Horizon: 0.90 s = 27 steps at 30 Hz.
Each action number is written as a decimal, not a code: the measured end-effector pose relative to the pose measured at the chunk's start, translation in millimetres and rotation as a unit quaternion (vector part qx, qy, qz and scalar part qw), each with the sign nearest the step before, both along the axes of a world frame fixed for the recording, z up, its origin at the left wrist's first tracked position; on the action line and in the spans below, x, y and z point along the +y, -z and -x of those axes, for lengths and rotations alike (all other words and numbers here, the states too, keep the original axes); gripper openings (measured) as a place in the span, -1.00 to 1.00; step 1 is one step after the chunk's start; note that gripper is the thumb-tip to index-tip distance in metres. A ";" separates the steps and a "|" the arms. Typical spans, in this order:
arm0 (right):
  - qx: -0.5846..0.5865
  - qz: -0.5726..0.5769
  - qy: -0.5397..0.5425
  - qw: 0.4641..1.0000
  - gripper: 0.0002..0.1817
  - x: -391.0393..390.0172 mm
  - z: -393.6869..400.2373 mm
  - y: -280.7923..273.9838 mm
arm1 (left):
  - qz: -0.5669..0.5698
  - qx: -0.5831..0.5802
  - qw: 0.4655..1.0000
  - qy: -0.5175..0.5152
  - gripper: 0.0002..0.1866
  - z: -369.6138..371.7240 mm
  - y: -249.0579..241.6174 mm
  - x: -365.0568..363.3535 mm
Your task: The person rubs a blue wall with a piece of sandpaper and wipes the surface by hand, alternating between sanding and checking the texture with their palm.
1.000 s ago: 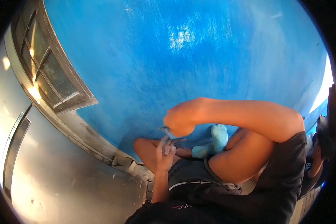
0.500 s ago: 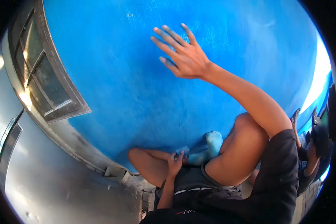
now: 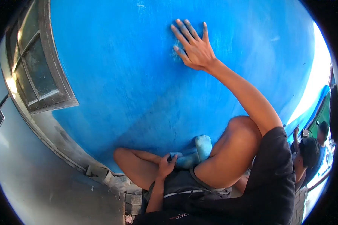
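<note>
My right hand (image 3: 195,47) lies against the upper part of a bright blue wall (image 3: 112,67), its fingers spread and pointing up. A pale, rough patch (image 3: 175,53) shows beside its thumb; whether anything lies under the palm is hidden. Low in my lap, my left hand (image 3: 166,167) is closed around a small grey-blue piece (image 3: 175,154) with a dark edge, whose kind I cannot make out. Right beside it is my foot in a light blue, sock-like covering (image 3: 202,147).
A wooden-framed window (image 3: 41,71) is at the upper left. Below it curves a shiny grey metal surface (image 3: 45,168), with rubble and crumpled plastic (image 3: 118,182) along the wall's foot. At the right, one person (image 3: 308,152) sits near the wall, with another person (image 3: 323,131) behind.
The view has shifted, showing more of the people at the right. My right hand has turned, its fingers pointing more upright. My left hand keeps its hold on the small piece.
</note>
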State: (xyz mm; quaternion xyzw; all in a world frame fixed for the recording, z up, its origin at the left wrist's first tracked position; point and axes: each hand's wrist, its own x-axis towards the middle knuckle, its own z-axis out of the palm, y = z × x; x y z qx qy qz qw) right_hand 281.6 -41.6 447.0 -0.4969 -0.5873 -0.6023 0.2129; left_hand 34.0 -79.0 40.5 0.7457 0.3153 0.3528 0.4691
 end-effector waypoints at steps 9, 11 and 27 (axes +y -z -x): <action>-0.003 -0.030 -0.071 0.997 -0.34 9.0 7.2 -4.5 | -0.028 -0.011 1.000 -0.008 -0.65 -1.1 -0.8 -2.1; -0.003 -0.027 -0.074 0.997 -0.34 9.7 2.4 2.2 | -0.022 0.018 1.000 -0.005 -0.64 -2.0 15.8 3.6; 0.086 -0.069 -0.098 0.989 -0.28 -45.7 -8.7 -37.0 | -0.348 -0.093 0.858 -0.365 -0.86 21.1 -105.5 39.5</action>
